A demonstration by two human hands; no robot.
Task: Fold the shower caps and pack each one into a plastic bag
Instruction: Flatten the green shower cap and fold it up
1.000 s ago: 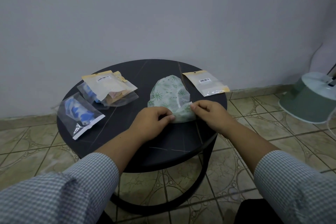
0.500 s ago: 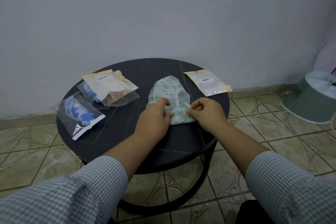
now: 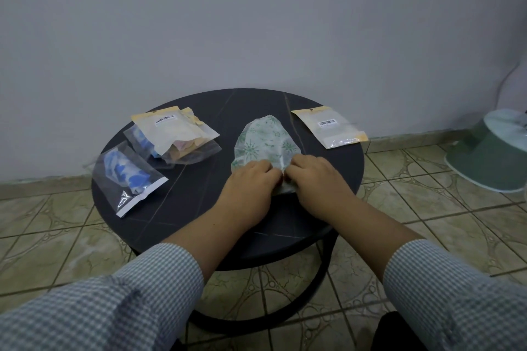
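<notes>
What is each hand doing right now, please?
Left hand: pinches the near edge of the cap.
Right hand: pinches the same edge, beside the left.

Left hand (image 3: 247, 179) and right hand (image 3: 316, 177) drawn together, fingertips now meeting, near edge of the green-patterned translucent plastic shower cap (image 3: 263, 141) bunched between them

A round black marble-look table (image 3: 199, 196) stands on beige patterned floor tiles (image 3: 456, 225) against a plain grey wall (image 3: 228, 23).
</notes>
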